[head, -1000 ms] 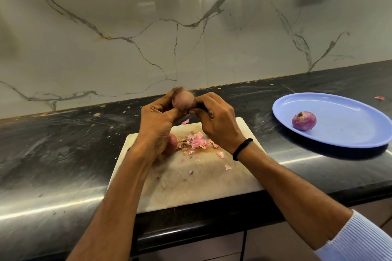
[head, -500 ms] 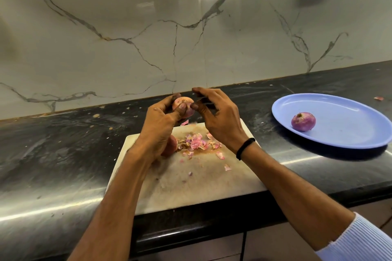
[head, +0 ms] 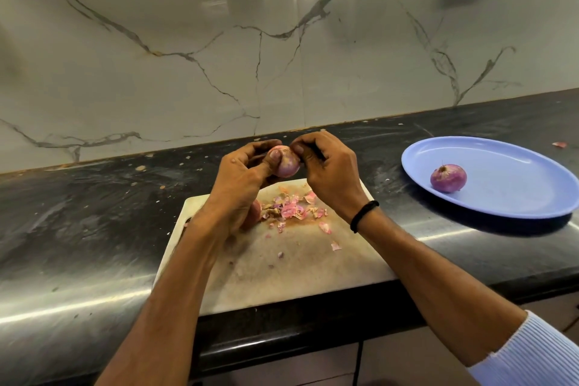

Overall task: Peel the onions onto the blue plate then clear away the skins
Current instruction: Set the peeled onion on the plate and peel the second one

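From the head camera, my left hand (head: 241, 180) grips the onion (head: 287, 163) above the cutting board's (head: 297, 276) far edge; my right hand (head: 330, 172) pinches skin at its top. I'd peel downward in strips, letting scraps fall on the board.

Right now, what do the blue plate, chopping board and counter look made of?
The blue plate looks like plastic or melamine: uniform colour, smooth semi-gloss with soft highlights. The chopping board may be white stone or thick plastic: pale matte slab, brown-stained. The counter looks like polished dark stone, probably granite: mottled, bright glare along its rounded front edge.
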The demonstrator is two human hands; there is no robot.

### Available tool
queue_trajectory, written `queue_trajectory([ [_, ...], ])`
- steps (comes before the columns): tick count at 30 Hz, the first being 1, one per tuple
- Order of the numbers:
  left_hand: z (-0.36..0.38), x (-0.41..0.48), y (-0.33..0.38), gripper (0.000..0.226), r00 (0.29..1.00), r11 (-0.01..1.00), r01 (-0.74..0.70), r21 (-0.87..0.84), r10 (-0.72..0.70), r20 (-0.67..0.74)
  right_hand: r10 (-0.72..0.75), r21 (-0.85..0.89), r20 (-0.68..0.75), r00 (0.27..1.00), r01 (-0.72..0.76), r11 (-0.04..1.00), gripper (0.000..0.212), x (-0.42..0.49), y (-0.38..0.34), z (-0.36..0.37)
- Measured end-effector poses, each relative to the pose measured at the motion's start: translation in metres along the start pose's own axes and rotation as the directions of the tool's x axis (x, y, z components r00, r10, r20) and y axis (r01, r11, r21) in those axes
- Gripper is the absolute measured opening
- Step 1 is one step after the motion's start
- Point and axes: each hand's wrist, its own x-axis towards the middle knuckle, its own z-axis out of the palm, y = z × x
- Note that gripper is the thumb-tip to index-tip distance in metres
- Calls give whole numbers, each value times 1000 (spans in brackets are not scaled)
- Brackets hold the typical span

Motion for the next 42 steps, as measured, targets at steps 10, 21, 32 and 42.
queue_trajectory([
  [10,-5,3,-1,23,996,1000,-1,-8,0,-89,3,41,-26,1000,-2,999,11,-2,-3,8],
  [21,-2,-1,5,25,997,995,49,-84,-53,-48,42,-28,-54,998,-44,999,9,-1,-1,9],
  [32,-7,2,11,30,986,969,95,-226,-123,-114,54,-3,3,999,-54,999,21,-2,-1,2],
  [42,-6,1,9,31,979,971,149,-186,-172,-113,-146,32,163,976,142,989,42,-3,-6,7],
])
